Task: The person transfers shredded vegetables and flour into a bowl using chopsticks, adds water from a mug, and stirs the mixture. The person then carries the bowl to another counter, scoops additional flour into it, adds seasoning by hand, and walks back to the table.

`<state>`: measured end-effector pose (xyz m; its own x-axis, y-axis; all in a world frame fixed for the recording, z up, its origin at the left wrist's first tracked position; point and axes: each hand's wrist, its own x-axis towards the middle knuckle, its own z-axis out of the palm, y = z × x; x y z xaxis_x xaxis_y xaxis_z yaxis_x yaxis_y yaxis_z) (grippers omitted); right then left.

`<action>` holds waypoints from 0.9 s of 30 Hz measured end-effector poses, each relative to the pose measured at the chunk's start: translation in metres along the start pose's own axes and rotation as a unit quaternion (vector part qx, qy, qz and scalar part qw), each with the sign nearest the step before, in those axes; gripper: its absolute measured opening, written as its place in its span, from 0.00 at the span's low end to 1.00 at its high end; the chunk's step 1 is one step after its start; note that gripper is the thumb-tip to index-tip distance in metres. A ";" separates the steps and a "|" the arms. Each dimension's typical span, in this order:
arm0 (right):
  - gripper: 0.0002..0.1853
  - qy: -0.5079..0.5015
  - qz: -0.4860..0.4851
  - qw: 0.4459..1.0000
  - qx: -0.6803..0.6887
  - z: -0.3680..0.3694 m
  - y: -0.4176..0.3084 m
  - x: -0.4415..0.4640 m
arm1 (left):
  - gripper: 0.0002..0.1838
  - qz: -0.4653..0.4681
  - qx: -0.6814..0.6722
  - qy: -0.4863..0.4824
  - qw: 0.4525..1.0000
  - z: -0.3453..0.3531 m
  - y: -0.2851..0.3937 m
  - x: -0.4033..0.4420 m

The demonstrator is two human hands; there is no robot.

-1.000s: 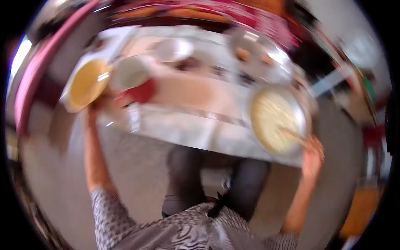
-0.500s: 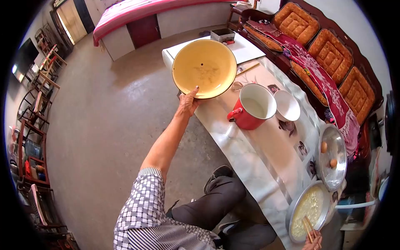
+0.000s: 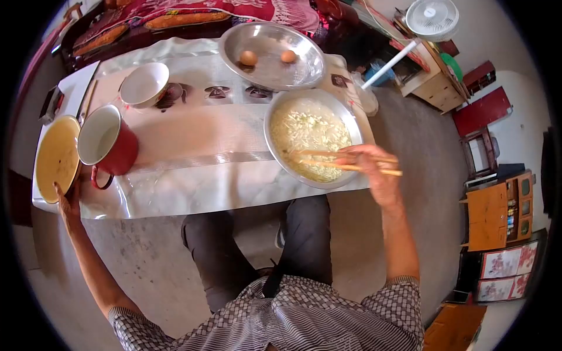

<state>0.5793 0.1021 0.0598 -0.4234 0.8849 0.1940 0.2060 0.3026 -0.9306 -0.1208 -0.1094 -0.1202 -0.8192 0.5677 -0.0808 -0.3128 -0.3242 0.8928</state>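
At the table's left end, my left hand [image 3: 69, 200] grips the near rim of a yellow enamel basin [image 3: 57, 158], thumb over the edge; its fingers are partly hidden. My right hand [image 3: 374, 175] is closed around a pair of wooden chopsticks [image 3: 328, 161]. Their tips reach into a pale, wet mixture with small whitish-green shreds [image 3: 310, 131], inside a metal bowl [image 3: 271, 140] by the table's near edge. Beside the yellow basin stands a red enamel mug [image 3: 124, 151] with a white inside and pale contents.
Behind the mixture bowl, a wide metal basin [image 3: 272, 50] holds two brown eggs [image 3: 248, 58]. A white bowl [image 3: 144, 86] sits behind the mug. The plastic-covered table [image 3: 193, 134] runs across in front of my legs. A sofa stands behind it, and a fan [image 3: 432, 17] at the far right.
My view has swung right, from the yellow basin to the mixture bowl. The yellow basin, raised and tilted before, is now lower, at the table's end. Both hands keep their holds.
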 end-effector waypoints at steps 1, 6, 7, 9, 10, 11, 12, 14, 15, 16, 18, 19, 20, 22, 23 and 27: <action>0.13 -0.003 0.003 1.000 0.011 0.006 0.010 0.000 | 0.38 0.006 0.001 -0.005 1.000 -0.014 -0.006 0.007; 0.10 0.019 -0.012 1.000 0.012 -0.002 0.052 0.005 | 0.52 -0.100 -0.096 0.081 0.987 0.015 0.000 -0.058; 0.10 0.030 -0.022 0.999 0.012 -0.007 0.055 0.005 | 0.50 -0.118 -0.086 0.075 0.986 -0.001 -0.016 -0.067; 0.10 0.066 -0.027 0.997 0.016 -0.015 0.062 0.005 | 0.31 -0.126 -0.030 0.034 0.991 -0.022 -0.048 -0.098; 0.10 0.080 -0.029 0.996 0.022 -0.023 0.066 0.006 | 0.22 -0.108 -0.022 -0.019 0.994 0.001 -0.064 -0.133; 0.11 0.093 -0.030 0.995 0.027 -0.030 0.068 0.006 | 0.18 -0.102 0.044 -0.011 0.994 0.069 -0.060 -0.182; 0.12 0.114 -0.034 0.993 0.021 -0.034 0.063 0.008 | 0.14 -0.108 0.102 0.056 0.987 0.121 -0.062 -0.215; 0.14 0.128 -0.023 0.991 0.031 -0.050 0.060 0.012 | 0.12 -0.091 0.207 0.000 0.974 0.193 -0.067 -0.259; 0.14 0.133 -0.019 0.990 0.037 -0.057 0.060 0.015 | 0.12 -0.099 0.230 -0.045 0.967 0.218 -0.073 -0.271; 0.15 0.135 -0.016 0.990 0.042 -0.063 0.058 0.017 | 0.12 -0.106 0.239 -0.104 0.959 0.245 -0.078 -0.280; 0.17 0.141 -0.012 0.989 0.054 -0.071 0.055 0.024 | 0.12 -0.129 0.240 -0.203 0.941 0.294 -0.091 -0.292; 0.18 0.148 -0.005 0.987 0.057 -0.073 0.057 0.030 | 0.12 -0.130 0.213 -0.252 0.935 0.316 -0.101 -0.294; 0.18 0.155 0.002 0.986 0.060 -0.075 0.061 0.036 | 0.14 -0.145 0.219 -0.299 0.918 0.337 -0.108 -0.295; 0.19 0.159 0.017 0.984 0.074 -0.076 0.071 0.049 | 0.17 -0.148 0.195 -0.363 0.899 0.371 -0.129 -0.292; 0.19 0.156 0.024 0.984 0.085 -0.073 0.081 0.056 | 0.17 -0.171 0.190 -0.364 0.895 0.386 -0.137 -0.290; 0.18 0.149 0.021 0.980 0.130 -0.040 0.106 0.073 | 0.12 -0.168 0.157 -0.363 0.903 0.417 -0.153 -0.279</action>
<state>0.6054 0.2130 -0.0117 -0.1341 0.9705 0.2004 -0.0304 0.1981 -0.9797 0.3562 0.0973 -0.0498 -0.1375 0.9775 -0.1598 -0.2404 0.1236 0.9628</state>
